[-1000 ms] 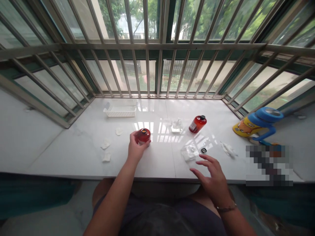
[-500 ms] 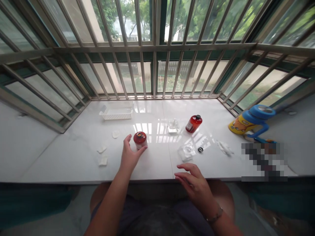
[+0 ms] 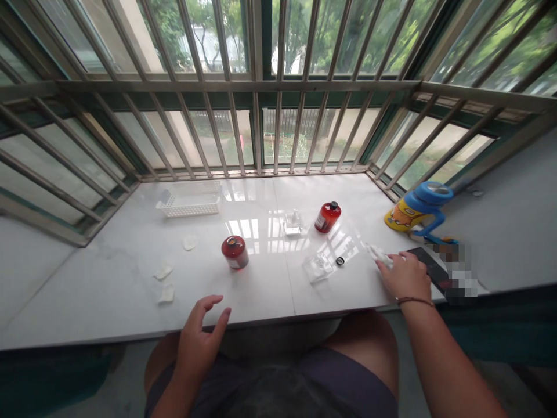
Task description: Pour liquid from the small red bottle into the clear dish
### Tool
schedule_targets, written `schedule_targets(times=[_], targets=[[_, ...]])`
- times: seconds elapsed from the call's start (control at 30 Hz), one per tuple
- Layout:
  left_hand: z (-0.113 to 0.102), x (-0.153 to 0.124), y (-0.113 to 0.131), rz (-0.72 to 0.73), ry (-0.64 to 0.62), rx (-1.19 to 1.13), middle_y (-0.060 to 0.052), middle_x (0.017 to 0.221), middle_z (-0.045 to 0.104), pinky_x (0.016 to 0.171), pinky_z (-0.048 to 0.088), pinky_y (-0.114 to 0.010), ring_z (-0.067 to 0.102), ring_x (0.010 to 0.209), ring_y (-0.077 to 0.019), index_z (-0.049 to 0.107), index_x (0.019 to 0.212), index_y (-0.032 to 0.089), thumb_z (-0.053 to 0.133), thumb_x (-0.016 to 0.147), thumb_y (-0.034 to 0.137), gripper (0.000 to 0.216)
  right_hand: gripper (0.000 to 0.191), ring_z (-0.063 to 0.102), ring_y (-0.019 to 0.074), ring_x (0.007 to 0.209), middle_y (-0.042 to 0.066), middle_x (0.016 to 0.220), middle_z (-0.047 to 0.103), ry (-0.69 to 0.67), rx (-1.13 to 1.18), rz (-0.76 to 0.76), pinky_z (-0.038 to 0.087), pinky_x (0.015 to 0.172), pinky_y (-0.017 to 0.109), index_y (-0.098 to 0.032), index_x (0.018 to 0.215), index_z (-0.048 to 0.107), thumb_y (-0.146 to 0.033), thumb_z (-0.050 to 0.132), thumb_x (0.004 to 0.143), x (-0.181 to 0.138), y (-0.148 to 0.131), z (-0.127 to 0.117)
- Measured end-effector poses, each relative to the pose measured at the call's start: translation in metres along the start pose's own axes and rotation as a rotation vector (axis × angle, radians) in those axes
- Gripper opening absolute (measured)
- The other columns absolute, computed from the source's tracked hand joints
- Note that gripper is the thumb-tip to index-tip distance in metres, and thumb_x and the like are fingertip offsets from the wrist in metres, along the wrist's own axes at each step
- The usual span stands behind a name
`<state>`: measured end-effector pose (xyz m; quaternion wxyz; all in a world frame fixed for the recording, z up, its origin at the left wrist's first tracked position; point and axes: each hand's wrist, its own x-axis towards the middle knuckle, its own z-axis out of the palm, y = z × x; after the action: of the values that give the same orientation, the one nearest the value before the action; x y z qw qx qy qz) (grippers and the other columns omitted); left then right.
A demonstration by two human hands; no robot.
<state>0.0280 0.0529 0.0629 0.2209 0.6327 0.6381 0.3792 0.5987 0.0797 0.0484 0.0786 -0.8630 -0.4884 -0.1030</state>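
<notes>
My left hand (image 3: 202, 328) is over the counter's front edge, thumb and fingers apart, holding nothing. Beyond it a red bottle (image 3: 235, 253) stands upright with its neck uncapped. On the right, my right hand (image 3: 407, 276) rests low on the counter, its fingers closed round a crumpled white tissue (image 3: 378, 254); part of the tissue is hidden under the fingers. Left of that hand lie a small black ring-shaped cap (image 3: 340, 262) and a clear plastic box (image 3: 318, 267). A second red bottle (image 3: 328, 217) with a black cap stands farther back.
A white mesh basket (image 3: 189, 203) sits at the back left. White cotton pads (image 3: 166, 294) lie at the left. Another clear container (image 3: 293, 222) is mid-counter. A blue and yellow bottle (image 3: 415, 206) and a dark phone-like slab (image 3: 429, 268) are at the right. Window bars line the back.
My left hand has let go of the uncapped red bottle and drawn back toward me. My right hand has reached right, onto the white tissue. The view has turned slightly right.
</notes>
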Motion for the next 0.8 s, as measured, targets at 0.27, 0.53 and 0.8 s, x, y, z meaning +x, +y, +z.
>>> schedule_targets(times=[0.27, 0.53, 0.8], targets=[[-0.008, -0.003, 0.008, 0.026, 0.008, 0.044, -0.006, 0.113, 0.078, 0.1, 0.061, -0.042, 0.074, 0.107, -0.0278, 0.074, 0.111, 0.025, 0.067, 0.097, 0.052, 0.031, 0.052, 0.067, 0.0405, 0.103, 0.025, 0.121, 0.072, -0.063, 0.028, 0.033, 0.053, 0.085, 0.05, -0.013, 0.111, 0.078, -0.055, 0.053, 0.092, 0.014, 0.012, 0.024], [0.002, 0.005, 0.027, 0.079, 0.002, -0.009, -0.005, 0.112, 0.077, 0.102, 0.059, -0.041, 0.074, 0.11, -0.027, 0.073, 0.109, 0.026, 0.066, 0.099, 0.047, 0.025, 0.054, 0.071, 0.0332, 0.097, 0.017, 0.103, 0.076, 0.086, 0.396, 0.035, 0.054, 0.088, 0.044, -0.016, 0.113, 0.073, -0.063, 0.058, 0.09, -0.001, -0.016, -0.013], [0.039, 0.011, 0.07, 0.358, -0.159, -0.089, -0.009, 0.115, 0.076, 0.099, 0.061, -0.043, 0.073, 0.111, -0.0266, 0.07, 0.114, 0.026, 0.065, 0.101, 0.032, 0.015, 0.043, 0.071, 0.0255, 0.086, 0.004, 0.097, 0.075, -0.053, 0.638, -0.286, 0.055, 0.082, 0.037, -0.027, 0.12, 0.073, -0.06, 0.067, 0.092, -0.046, -0.073, -0.096]])
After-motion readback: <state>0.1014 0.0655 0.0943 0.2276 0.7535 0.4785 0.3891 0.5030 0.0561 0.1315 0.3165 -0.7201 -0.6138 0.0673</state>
